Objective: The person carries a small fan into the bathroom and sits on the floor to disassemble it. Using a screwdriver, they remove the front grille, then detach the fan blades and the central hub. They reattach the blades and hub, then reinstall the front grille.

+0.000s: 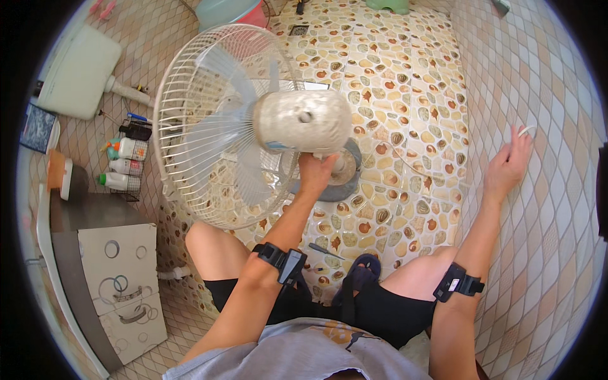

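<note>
A standing fan point(303, 120) with a white wire cage, pale blue blades and a speckled motor housing stands before me on a round grey base point(345, 183). My left hand point(315, 172) is closed round its neck, just beneath the housing; the fingertips are partly hidden. Out to the right, by the tiled wall, my right hand point(512, 158) pinches a thin white curved piece point(527, 131) that looks like cord. A thin pale cord point(408, 163) curves over the floor from near the base toward that wall. A dark screwdriver point(327, 251) lies on the floor near my feet.
At the left are a cabinet point(123, 278) with a basin, a wire rack of bottles point(130, 166) and a pale green tank point(79, 73). Tubs point(231, 14) stand at the back left, a green stool point(387, 6) at the back. A floor drain point(299, 30) is set in the pebble-patterned floor.
</note>
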Tool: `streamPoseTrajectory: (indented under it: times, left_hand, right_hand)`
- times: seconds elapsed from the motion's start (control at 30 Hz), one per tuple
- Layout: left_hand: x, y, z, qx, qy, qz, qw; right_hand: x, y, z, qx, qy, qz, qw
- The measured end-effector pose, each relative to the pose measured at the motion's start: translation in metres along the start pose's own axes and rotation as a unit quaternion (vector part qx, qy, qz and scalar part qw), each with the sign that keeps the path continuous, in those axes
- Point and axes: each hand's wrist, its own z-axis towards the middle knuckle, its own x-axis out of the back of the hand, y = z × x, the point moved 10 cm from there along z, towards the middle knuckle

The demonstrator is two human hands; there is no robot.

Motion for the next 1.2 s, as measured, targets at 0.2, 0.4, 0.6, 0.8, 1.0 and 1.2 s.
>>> streamPoseTrajectory:
  times: [0.2, 0.4, 0.6, 0.8, 1.0, 1.2]
  left_hand:
    - [-0.050, 0.023, 0.015, -0.057, 0.064, 0.039, 0.996]
    - [-0.090, 0.002, 0.036, 0.042, 0.092, 0.082, 0.991]
    - [-0.087, 0.026, -0.029, -0.037, 0.072, 0.112, 0.990]
    - [-0.081, -0.019, -0.162, 0.095, -0.424, 0.187, 0.881]
    - [0.082, -0.033, -0.146, 0.138, -0.409, 0.365, 0.825]
    - [0.178, 0.006, -0.079, 0.179, -0.263, 0.298, 0.900]
  right_hand:
    - [-0.022, 0.035, -0.027, -0.074, -0.068, 0.014, 0.995]
    - [-0.061, 0.039, -0.054, -0.161, -0.188, 0.087, 0.965]
    - [-0.132, 0.075, -0.125, -0.232, -0.430, -0.030, 0.872]
    - [-0.205, 0.096, -0.272, -0.026, -0.729, -0.161, 0.665]
    - [-0.138, 0.107, -0.355, -0.005, -0.882, -0.217, 0.418]
    - [-0.136, 0.048, -0.324, 0.040, -0.864, -0.193, 0.464]
